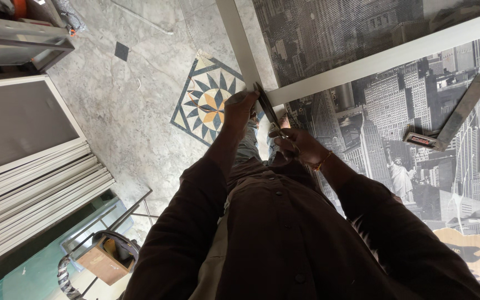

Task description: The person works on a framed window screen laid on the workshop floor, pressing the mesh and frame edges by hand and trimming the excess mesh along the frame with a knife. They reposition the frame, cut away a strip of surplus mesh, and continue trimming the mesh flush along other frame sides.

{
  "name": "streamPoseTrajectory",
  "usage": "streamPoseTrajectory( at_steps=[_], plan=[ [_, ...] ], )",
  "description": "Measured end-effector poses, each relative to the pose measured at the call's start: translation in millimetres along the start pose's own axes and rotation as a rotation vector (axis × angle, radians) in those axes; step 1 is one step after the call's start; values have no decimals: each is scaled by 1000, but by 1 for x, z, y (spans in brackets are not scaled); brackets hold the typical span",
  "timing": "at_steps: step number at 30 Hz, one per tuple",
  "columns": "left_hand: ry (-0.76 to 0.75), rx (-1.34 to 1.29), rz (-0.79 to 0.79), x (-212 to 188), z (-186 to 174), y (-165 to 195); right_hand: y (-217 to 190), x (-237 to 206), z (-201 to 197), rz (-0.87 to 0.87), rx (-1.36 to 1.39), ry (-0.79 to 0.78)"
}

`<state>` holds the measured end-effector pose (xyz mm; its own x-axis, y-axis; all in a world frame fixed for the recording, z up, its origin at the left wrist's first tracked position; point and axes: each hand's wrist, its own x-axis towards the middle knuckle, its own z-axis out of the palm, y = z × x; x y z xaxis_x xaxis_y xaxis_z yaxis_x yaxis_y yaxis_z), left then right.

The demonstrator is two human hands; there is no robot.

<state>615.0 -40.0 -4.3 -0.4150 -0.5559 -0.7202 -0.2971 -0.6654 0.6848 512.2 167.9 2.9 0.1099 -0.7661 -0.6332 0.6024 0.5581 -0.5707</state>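
My left hand [239, 105] grips the top of a dark narrow tool [266, 108] held against the corner of a pale metal frame [362, 64]. A little lower, my right hand [298, 145] is closed around the same tool's lower end. The frame carries a mesh screen [318, 33] and lies over a surface covered with a black-and-white city print [418, 161]. Both arms are in dark brown sleeves. The tool's tip is hidden behind my fingers.
A metal try square [454, 119] lies on the city print at the right. Stacked pale frame lengths [34, 194] and a framed panel [18, 119] fill the left. A marble floor with a star inlay [209, 103] is below. An open tool bag [106, 255] stands at lower left.
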Motion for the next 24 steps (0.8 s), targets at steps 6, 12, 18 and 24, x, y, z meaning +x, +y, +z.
streamPoseTrajectory(
  at_steps=[6, 12, 18, 24],
  plan=[
    [-17, 16, -14, 4, -4, 0, -1, 4, 4, -22, -78, 53],
    [-30, 15, -38, 4, -4, 2, -4, 0, 12, -78, -136, 119],
    [-44, 19, -53, 2, -3, 7, -3, 12, 8, -46, 47, 63],
    [-73, 62, -40, -2, -2, 13, -2, 28, 7, -67, 80, 25]
  ],
)
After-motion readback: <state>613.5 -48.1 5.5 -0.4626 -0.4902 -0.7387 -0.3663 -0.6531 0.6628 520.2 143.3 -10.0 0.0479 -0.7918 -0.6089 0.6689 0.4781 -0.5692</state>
